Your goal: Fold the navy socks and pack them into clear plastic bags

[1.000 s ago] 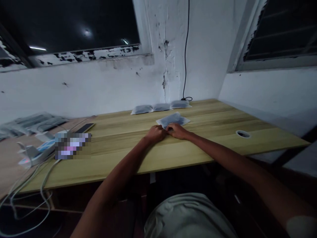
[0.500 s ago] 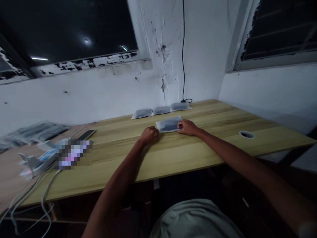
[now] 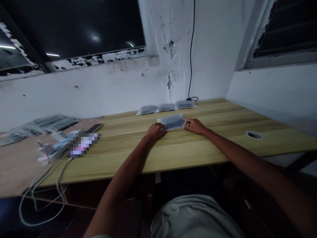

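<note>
pouch (image 3: 173,121), frosted and translucent with a dark filling, lies flat on the wood-grain surface (image 3: 173,157) between both hands. left hand (image 3: 156,131): fingers over the pouch's near left corner; cannot tell whether this grip is closed on it. right hand (image 3: 195,126): grip narrow, fingertips pinching the pouch's right end. any print on the pouch is too small to read. three similar packets (image 3: 166,107) in a row behind it, near the wall (image 3: 114,89). edges: a strip of the surface runs between pouch and near edge; a broader stretch reaches right to a round cable hole (image 3: 254,135). left side crowded: power strip (image 3: 53,152), dark-screened phone (image 3: 94,128).
</note>
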Tool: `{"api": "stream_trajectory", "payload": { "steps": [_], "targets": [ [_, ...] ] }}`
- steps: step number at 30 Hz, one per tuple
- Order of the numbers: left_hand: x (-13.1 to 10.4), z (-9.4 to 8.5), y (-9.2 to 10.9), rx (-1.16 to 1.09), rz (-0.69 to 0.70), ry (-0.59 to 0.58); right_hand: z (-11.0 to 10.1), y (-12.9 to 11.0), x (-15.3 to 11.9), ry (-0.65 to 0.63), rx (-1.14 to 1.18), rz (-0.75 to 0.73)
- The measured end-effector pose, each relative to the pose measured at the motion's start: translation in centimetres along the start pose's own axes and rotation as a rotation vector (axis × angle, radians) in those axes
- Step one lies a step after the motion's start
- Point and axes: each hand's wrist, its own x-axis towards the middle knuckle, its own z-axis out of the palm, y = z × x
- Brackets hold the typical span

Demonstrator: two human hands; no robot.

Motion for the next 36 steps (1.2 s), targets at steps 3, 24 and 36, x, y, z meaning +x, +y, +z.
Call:
{"api": "stream_trajectory", "payload": {
  "steps": [3,24,36],
  "targets": [
    [0.2,0.0,-0.1,-0.021,0.026,0.002,0.2,-1.1,0.0,0.004,-0.222,0.014],
    [0.1,-0.5,2.7,0.176,0.084,0.216,3.2,-5.1,-0.3,0.076,-0.234,-0.443],
    [0.1,-0.1,2.9,-0.557,-0.042,0.138,1.0,-5.6,-0.6,-0.016,-0.346,-0.226]
  ]
}}
